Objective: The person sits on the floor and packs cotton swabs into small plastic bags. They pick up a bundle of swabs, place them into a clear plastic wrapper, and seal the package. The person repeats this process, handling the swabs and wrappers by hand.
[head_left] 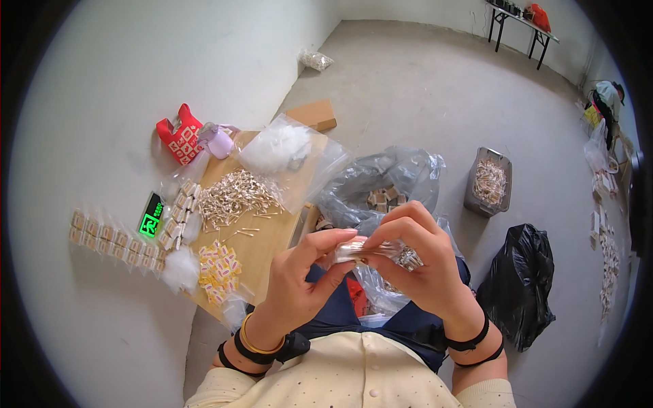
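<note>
My left hand (299, 268) and my right hand (418, 255) meet in front of my chest and both pinch a small clear plastic packet (364, 249) with pale contents. The left thumb and forefinger grip its left end, and the right fingers wrap its right end. Just left of my hands lies a wooden board (269, 238). On it are a heap of cotton swabs (235, 194), a pile of small yellow and pink wrapped pieces (219, 270) and tufts of white cotton (181, 268).
Filled clear packets (112, 239) lie in rows by the wall, next to a green-lit sign (151, 217). Beyond my hands is a grey bag of small boxes (384, 183), a grey basket of swabs (488, 182) and a black bag (520, 282). A person (607, 102) sits far right.
</note>
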A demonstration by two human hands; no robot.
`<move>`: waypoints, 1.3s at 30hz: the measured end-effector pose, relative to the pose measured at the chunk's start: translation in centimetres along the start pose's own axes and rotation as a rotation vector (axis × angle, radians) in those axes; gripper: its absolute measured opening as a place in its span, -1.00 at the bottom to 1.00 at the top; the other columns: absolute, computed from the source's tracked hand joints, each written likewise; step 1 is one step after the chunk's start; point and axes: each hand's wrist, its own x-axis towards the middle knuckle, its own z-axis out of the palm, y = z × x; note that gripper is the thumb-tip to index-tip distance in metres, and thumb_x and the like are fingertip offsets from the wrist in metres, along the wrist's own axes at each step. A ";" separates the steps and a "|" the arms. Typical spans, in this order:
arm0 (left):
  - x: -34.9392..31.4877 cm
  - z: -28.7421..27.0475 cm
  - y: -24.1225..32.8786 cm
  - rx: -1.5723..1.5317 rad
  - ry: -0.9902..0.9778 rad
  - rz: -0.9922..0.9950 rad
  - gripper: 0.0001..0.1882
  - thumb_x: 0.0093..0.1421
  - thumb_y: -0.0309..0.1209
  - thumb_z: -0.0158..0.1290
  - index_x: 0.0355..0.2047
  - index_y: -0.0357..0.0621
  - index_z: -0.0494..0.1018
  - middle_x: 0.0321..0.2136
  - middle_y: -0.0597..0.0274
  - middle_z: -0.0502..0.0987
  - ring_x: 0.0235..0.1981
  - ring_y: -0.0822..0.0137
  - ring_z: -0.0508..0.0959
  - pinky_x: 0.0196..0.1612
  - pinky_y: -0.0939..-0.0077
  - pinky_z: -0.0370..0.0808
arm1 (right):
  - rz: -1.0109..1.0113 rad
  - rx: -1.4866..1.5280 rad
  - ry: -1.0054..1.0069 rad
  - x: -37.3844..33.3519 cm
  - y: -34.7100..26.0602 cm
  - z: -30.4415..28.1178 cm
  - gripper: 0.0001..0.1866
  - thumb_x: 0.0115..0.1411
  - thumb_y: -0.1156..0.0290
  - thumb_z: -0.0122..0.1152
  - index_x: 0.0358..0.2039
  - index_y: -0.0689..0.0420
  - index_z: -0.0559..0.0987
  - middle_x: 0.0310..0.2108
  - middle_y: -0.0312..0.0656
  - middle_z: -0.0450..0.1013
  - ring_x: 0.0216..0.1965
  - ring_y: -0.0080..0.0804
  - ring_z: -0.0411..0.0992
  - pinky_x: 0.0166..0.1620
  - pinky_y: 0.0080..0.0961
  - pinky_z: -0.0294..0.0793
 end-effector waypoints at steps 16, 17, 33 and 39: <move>0.1 -1.9 -0.1 0.132 -0.015 0.095 -0.62 0.13 -0.56 0.23 -0.02 -0.18 0.49 -0.16 0.11 0.64 -0.36 0.30 0.65 -0.30 0.52 0.57 | -0.063 -0.045 -0.188 2.3 0.0 0.6 -0.79 0.01 0.58 0.33 -0.36 0.10 0.49 -0.37 -0.25 0.36 -0.29 -0.26 0.35 -0.18 -0.39 0.31; 0.1 -1.9 -0.2 0.120 -0.018 0.088 -0.63 0.14 -0.56 0.23 -0.02 -0.19 0.49 -0.15 0.11 0.64 -0.36 0.31 0.65 -0.30 0.52 0.57 | -0.069 -0.048 -0.194 2.3 0.1 0.6 -0.79 0.01 0.57 0.33 -0.36 0.10 0.48 -0.37 -0.25 0.36 -0.29 -0.26 0.35 -0.19 -0.39 0.31; 0.0 -1.6 0.2 0.111 -0.020 0.065 -0.68 0.18 -0.60 0.18 -0.03 -0.24 0.49 -0.16 0.13 0.64 -0.33 0.45 0.62 -0.27 0.58 0.56 | -0.032 -0.020 -0.176 2.1 0.3 0.6 -0.75 -0.01 0.59 0.33 -0.33 0.10 0.49 -0.36 -0.24 0.35 -0.28 -0.21 0.35 -0.17 -0.36 0.33; -0.7 -1.2 -1.3 -0.195 0.108 0.042 -0.59 0.23 -0.55 0.16 0.08 -0.31 0.35 -0.05 -0.02 0.58 -0.10 0.31 0.61 -0.08 0.48 0.58 | 0.041 0.087 -0.083 2.3 0.6 0.8 -0.61 -0.02 0.57 0.41 -0.15 0.15 0.50 -0.31 -0.26 0.44 -0.18 -0.27 0.40 -0.07 -0.41 0.39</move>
